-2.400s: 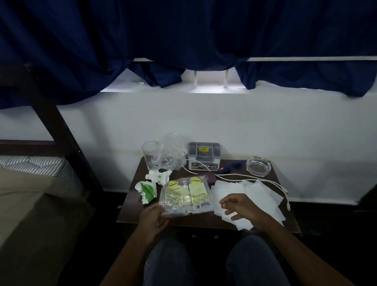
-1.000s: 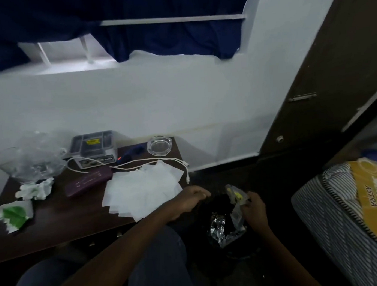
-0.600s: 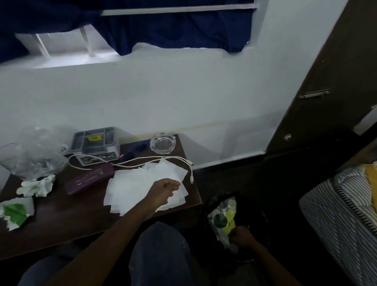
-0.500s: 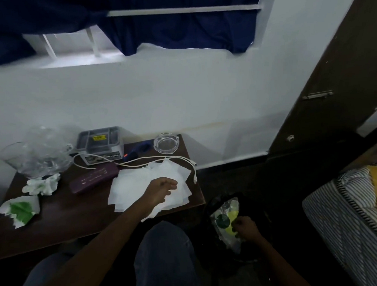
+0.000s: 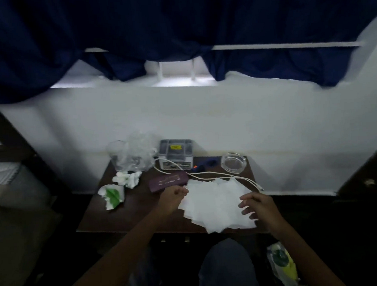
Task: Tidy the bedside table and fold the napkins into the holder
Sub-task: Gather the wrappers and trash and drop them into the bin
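A loose pile of white napkins (image 5: 216,202) lies on the right half of the dark wooden bedside table (image 5: 134,213). My left hand (image 5: 172,196) rests at the pile's left edge with fingers loosely curled, holding nothing. My right hand (image 5: 257,206) hovers at the pile's right edge, fingers spread and relaxed. A grey compartmented holder (image 5: 176,153) stands at the back of the table. Crumpled white tissue (image 5: 127,179) and a torn green-and-white wrapper (image 5: 112,196) lie at the left.
A drinking glass (image 5: 117,154), crinkled clear plastic (image 5: 140,154), a maroon case (image 5: 168,181), a white cable (image 5: 225,177) and a glass ashtray (image 5: 233,163) sit on the table. A bin with a yellow-green packet (image 5: 280,262) is on the floor at the right. A bed stands at left.
The packets left the table and went into the bin at the right. My right hand has come up from the bin to the napkins. The view swung back to the table.
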{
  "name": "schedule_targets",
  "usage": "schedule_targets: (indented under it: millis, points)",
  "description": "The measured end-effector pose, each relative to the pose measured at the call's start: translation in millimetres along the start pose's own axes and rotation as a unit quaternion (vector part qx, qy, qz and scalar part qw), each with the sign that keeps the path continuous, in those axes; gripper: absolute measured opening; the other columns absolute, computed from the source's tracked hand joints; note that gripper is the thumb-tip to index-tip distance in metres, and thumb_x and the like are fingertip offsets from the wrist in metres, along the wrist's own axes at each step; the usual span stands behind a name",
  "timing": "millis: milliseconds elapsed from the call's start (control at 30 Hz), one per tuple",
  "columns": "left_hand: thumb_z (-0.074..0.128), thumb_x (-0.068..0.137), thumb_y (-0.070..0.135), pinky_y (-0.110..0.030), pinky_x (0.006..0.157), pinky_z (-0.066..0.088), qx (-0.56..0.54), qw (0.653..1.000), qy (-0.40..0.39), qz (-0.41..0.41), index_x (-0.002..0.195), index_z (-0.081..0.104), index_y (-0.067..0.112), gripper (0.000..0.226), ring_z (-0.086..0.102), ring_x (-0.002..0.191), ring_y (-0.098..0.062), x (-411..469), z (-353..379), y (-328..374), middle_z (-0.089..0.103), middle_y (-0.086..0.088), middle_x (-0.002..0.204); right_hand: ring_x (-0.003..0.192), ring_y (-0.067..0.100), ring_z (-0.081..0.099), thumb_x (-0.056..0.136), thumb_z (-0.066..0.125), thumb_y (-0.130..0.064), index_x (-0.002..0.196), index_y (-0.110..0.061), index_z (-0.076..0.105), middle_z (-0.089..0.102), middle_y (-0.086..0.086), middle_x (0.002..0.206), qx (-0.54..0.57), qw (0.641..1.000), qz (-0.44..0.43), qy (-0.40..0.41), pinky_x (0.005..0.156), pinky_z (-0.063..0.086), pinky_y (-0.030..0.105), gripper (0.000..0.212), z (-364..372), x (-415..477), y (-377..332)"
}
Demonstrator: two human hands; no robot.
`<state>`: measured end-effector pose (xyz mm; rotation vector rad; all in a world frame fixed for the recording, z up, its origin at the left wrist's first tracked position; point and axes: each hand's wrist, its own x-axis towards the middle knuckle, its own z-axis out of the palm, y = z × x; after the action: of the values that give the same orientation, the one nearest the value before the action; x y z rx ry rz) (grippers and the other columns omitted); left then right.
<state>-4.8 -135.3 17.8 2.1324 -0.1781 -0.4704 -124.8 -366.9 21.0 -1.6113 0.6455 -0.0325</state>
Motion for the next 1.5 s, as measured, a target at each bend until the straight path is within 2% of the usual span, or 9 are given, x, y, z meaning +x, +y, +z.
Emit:
schedule_targets:
  millis: [367,500,633,733,867,1033,1167,1267,1500]
  points:
    - [0.053,0.070,0.011,-0.044,0.098,0.042,0.228,0.942,0.246,-0.017,0.104,0.068,0.004,0.038,0.057,0.112,-0.039,29,-113,-117,0.061,-0.022,0.116,0.065,0.022,0.063,0.090,0.047,0.000,0.087,-0.006,0.066,0.069,0.012,0.080,-0.096,0.987,-0.005,-0.128,0.055,0.046,0.023,0.020,124,13,-28]
    - [0.047,0.090,0.015,-0.037,0.112,0.027,0.289,0.938,0.177,-0.072,0.145,0.029,0.013,0.058,0.029,0.140,-0.028,26,-130,-139,0.028,-0.012,0.152,0.060,0.019,0.061,0.089,0.046,0.003,0.086,-0.006,0.065,0.068,0.009,0.076,-0.113,0.982,0.001,-0.150,0.052,0.045,0.019,0.021,150,16,-31]
    - [0.060,0.082,0.021,-0.038,0.089,0.045,0.355,0.918,0.162,-0.071,0.120,0.056,0.025,0.038,0.052,0.114,-0.027,21,-130,-162,0.054,-0.003,0.124,0.058,0.017,0.060,0.089,0.046,0.003,0.086,-0.007,0.064,0.067,0.008,0.075,-0.128,0.977,0.007,-0.169,0.053,0.044,0.021,0.021,168,17,-31]
    - [0.090,0.036,0.023,-0.031,0.050,0.048,0.402,0.903,0.147,-0.042,0.074,0.068,0.025,0.043,0.061,0.061,-0.025,19,-125,-176,0.060,-0.002,0.073,0.058,0.016,0.059,0.089,0.045,0.002,0.088,-0.006,0.064,0.066,0.007,0.075,-0.148,0.972,0.008,-0.180,0.053,0.044,0.020,0.021,182,17,-30]
    - [0.089,0.035,0.030,-0.030,0.045,0.046,0.432,0.890,0.143,-0.009,0.075,0.067,0.024,0.045,0.060,0.056,-0.023,7,-124,-175,0.058,-0.002,0.070,0.056,0.009,0.058,0.089,0.047,0.002,0.084,-0.011,0.063,0.065,0.004,0.075,-0.155,0.969,0.002,-0.193,0.049,0.043,0.015,0.021,202,13,-28]
    - [0.049,0.089,0.029,-0.036,0.090,0.044,0.294,0.953,0.077,0.005,0.120,0.050,0.025,0.032,0.054,0.115,-0.027,-3,-115,-144,0.055,-0.004,0.120,0.088,0.013,0.059,0.085,0.060,-0.003,0.108,-0.022,0.061,0.061,0.001,0.104,-0.133,0.971,-0.023,-0.198,0.062,0.049,0.022,0.029,228,9,-24]
    - [0.049,0.086,0.031,-0.036,0.085,0.045,0.237,0.969,0.013,0.069,0.106,0.049,0.022,0.022,0.058,0.109,-0.027,-1,-107,-108,0.063,-0.004,0.113,0.104,0.016,0.057,0.083,0.066,-0.005,0.128,-0.025,0.050,0.055,-0.003,0.117,-0.081,0.972,-0.052,-0.216,0.072,0.054,0.024,0.052,244,10,-27]
    - [0.053,0.082,0.035,-0.035,0.084,0.046,0.210,0.973,-0.017,0.094,0.110,0.049,0.025,0.030,0.060,0.107,-0.027,4,-97,-93,0.066,-0.001,0.111,0.103,0.021,0.061,0.074,0.070,0.006,0.103,-0.024,0.063,0.063,0.007,0.110,-0.109,0.973,-0.116,-0.165,0.092,0.050,0.042,0.042,245,18,-24]
    - [0.070,0.075,0.008,-0.033,0.089,0.051,-0.082,0.995,-0.004,0.054,0.100,0.058,0.020,0.031,0.064,0.087,-0.012,28,-87,-98,0.069,0.000,0.089,0.084,0.029,0.063,0.067,0.066,0.016,0.072,-0.018,0.069,0.069,0.008,0.082,-0.047,0.996,-0.042,-0.057,0.078,0.052,0.039,0.035,207,37,-20]
